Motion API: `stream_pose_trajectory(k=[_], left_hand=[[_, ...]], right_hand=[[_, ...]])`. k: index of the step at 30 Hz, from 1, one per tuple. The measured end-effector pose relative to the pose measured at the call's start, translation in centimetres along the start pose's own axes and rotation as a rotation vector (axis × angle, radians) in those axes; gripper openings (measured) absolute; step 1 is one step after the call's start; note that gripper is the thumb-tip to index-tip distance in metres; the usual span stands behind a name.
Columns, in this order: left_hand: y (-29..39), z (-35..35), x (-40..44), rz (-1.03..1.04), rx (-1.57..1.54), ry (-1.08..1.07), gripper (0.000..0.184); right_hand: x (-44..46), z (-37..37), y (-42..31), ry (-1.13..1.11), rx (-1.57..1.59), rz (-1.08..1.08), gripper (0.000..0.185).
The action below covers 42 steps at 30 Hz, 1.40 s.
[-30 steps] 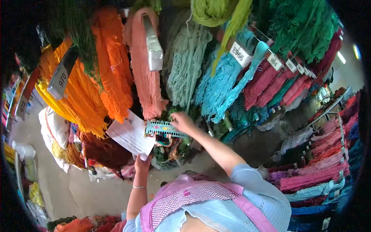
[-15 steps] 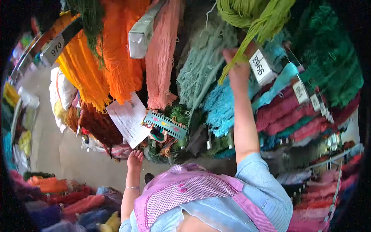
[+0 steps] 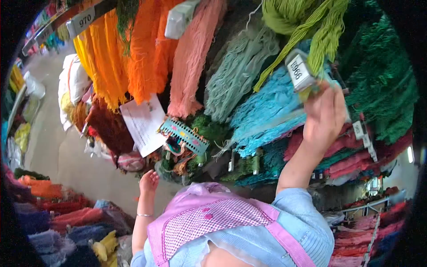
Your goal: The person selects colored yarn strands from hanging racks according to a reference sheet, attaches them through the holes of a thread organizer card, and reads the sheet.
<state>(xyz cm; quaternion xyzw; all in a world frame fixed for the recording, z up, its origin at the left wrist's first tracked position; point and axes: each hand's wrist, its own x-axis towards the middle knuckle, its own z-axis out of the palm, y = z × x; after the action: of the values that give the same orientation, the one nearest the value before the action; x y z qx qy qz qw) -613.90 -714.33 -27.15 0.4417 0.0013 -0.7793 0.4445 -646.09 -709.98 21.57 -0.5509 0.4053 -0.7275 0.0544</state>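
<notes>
My right hand is raised at the right, just below and beside the white bar end labelled E966. Its fingers are curled in and blurred among yarn; what they hold is partly hidden. Olive-green yarn drapes over this bar, its strands hanging close above the fingers. Left of the hand hangs a bright turquoise hank, and beyond it a grey-teal hank. My left hand is low, fingers loosely bent and apart, with nothing in it. Above it are a white paper sheet and a teal punched card with threads.
Yellow, orange and salmon hanks hang from bars at the upper left, one labelled 970. Dark green yarn hangs at far right. White sacks stand on the grey floor. More coloured yarn racks are behind me.
My right hand has moved right and down, from behind the olive strands to beside the E966 bar end. The view has shifted slightly. My left hand stays low and empty.
</notes>
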Motion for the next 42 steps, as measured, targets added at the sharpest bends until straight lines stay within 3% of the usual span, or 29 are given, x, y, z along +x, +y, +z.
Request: stream_pose_trajectory(k=[5, 8, 10, 12, 14, 16, 17, 19, 20, 21, 22, 24, 26, 27, 28, 29, 32, 34, 35, 39, 42], left_hand=[[0.4, 3.0, -2.1, 0.176, 0.142, -0.117, 0.015], [-0.3, 4.0, -3.9, 0.142, 0.259, -0.177, 0.017], [-1.1, 3.7, -4.0, 0.109, 0.352, -0.225, 0.016], [-1.0, 3.9, -5.0, 0.101, 0.407, -0.188, 0.016], [-1.1, 3.6, -5.3, 0.090, 0.472, -0.140, 0.015], [-1.5, 2.9, -4.9, 0.139, 0.484, -0.128, 0.014], [-1.5, 3.4, -4.9, 0.154, 0.505, -0.106, 0.015], [-0.8, 5.8, -6.0, 0.250, 0.615, -0.228, 0.017], [0.1, 7.8, -7.3, 0.265, 0.671, -0.305, 0.021], [0.5, 9.5, -7.9, 0.256, 0.713, -0.398, 0.024], [1.4, 11.5, -9.4, 0.311, 0.824, -0.518, 0.026], [2.4, 14.8, -12.5, 0.310, 0.831, -0.751, 0.026], [2.9, 16.8, -14.2, 0.302, 0.849, -1.082, 0.029], [3.3, 17.8, -16.1, 0.188, 0.842, -1.079, 0.032], [2.9, 18.0, -16.5, 0.287, 0.791, -1.174, 0.044], [1.8, 18.0, -16.9, 0.184, 0.565, -1.203, 0.054], [1.2, 18.5, -17.9, 0.148, 0.321, -1.093, 0.053], [1.7, 18.6, -17.8, 0.126, 0.334, -0.963, 0.050], [1.8, 18.7, -17.9, 0.242, 0.396, -0.889, 0.047], [1.3, 18.5, -17.5, 0.344, 0.447, -0.821, 0.041], [1.2, 18.7, -17.7, 0.282, 0.432, -0.726, 0.040]], right_hand=[[-3.4, 0.6, -2.9, -0.044, -0.047, -0.173, 0.031], [-4.1, 1.4, -2.5, -0.105, -0.169, -0.014, 0.018], [-3.4, 2.1, -2.1, -0.081, -0.044, 0.115, 0.016], [-4.1, 1.6, -2.3, 0.093, -0.094, -0.136, 0.014], [-5.0, 1.1, -3.2, 0.069, -0.092, -0.321, 0.019], [-5.2, 0.7, -3.5, 0.037, -0.009, -0.234, 0.021], [-5.1, 0.7, -3.5, 0.057, -0.018, -0.104, 0.021], [-6.5, -0.1, -3.3, -0.106, -0.138, 0.185, 0.016], [-7.2, 0.2, -3.1, -0.235, -0.085, 0.252, 0.013], [-7.4, -0.3, -2.2, -0.557, -0.174, 0.281, 0.010], [-8.2, 1.3, -2.1, -0.667, -0.235, 0.327, 0.008], [-10.0, 2.0, 0.3, -0.817, -0.186, 0.654, 0.009], [-11.9, 3.0, 2.4, -0.823, -0.123, 0.847, 0.013], [-12.9, 3.1, 3.6, -0.855, -0.105, 0.875, 0.014], [-14.0, 3.1, 4.4, -0.835, -0.067, 0.962, 0.015], [-14.7, 3.4, 4.8, -0.848, -0.045, 1.006, 0.015], [-16.9, 3.2, 6.5, -0.909, -0.038, 0.999, 0.018], [-18.2, 3.3, 7.2, -0.887, -0.023, 1.006, 0.017], [-18.5, 3.3, 7.6, -0.888, -0.021, 1.017, 0.017], [-18.5, 4.1, 8.3, -0.874, 0.076, 1.211, 0.016], [-19.4, 4.2, 9.6, -0.919, 0.004, 1.188, 0.016]])
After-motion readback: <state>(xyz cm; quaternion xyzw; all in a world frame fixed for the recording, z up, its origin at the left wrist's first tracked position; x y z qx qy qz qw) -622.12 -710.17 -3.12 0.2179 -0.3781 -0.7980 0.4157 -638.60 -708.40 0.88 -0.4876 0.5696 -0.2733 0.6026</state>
